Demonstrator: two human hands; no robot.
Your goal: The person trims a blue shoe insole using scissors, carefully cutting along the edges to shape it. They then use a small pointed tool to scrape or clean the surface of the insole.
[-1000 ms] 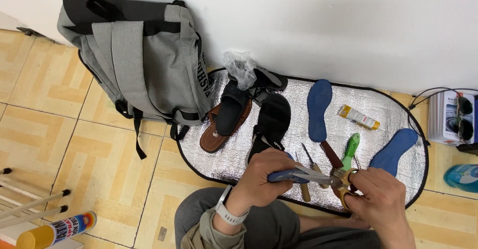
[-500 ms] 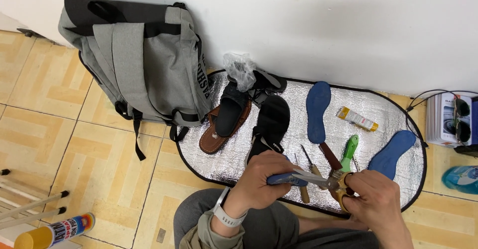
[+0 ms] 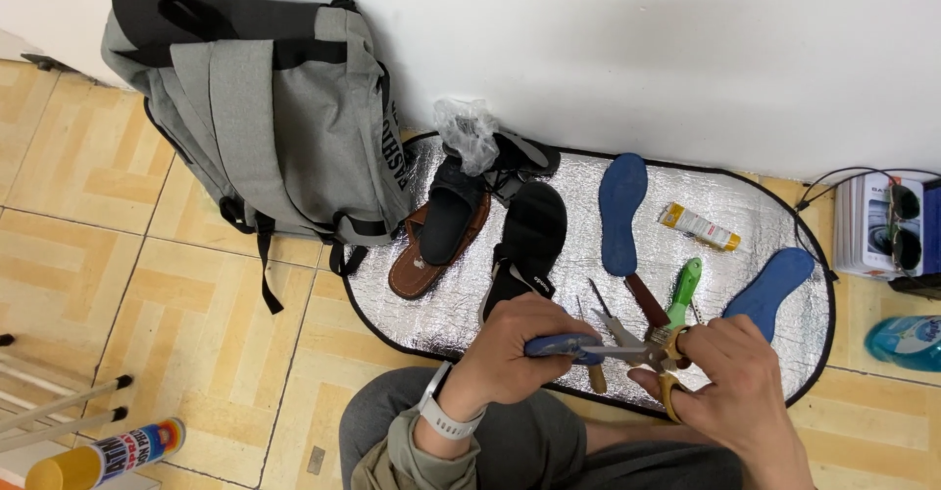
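Left hand (image 3: 515,348) first: its fingers are curled tight around a blue-handled tool (image 3: 564,346), whose metal shaft runs rightward out of the fist. Over to the right hand (image 3: 730,387), and its fingers are closed on a pair of yellow-handled scissors (image 3: 668,367), one finger through a loop, the yellow handle curving down below the knuckles. The blue tool's metal end meets the scissors right at the pivot, just beside the right fingertips, so both things sit between the two hands, touching, held above the near edge of the silver mat (image 3: 755,206). There's a pale wristband (image 3: 438,418) on the left wrist, and grey trousers (image 3: 510,441) underneath.

Moving out: just beyond the hands on the mat lie a green-handled brush (image 3: 683,292), a brown-handled tool (image 3: 645,299) and a thin metal pick (image 3: 599,297). Farther back, one blue insole (image 3: 622,211) lies upright in the middle, a second blue insole (image 3: 774,284) slants at the right edge, and a small yellow tube (image 3: 699,227) sits between them. To the left on the mat, a black sandal (image 3: 529,240), a brown-soled sandal (image 3: 436,240), and a crumpled clear bag (image 3: 469,132) on another dark shoe. A grey backpack (image 3: 270,122) leans on the white wall, off the mat. On the tiled floor (image 3: 147,314), bottom left, lies a yellow-capped spray can (image 3: 103,456).
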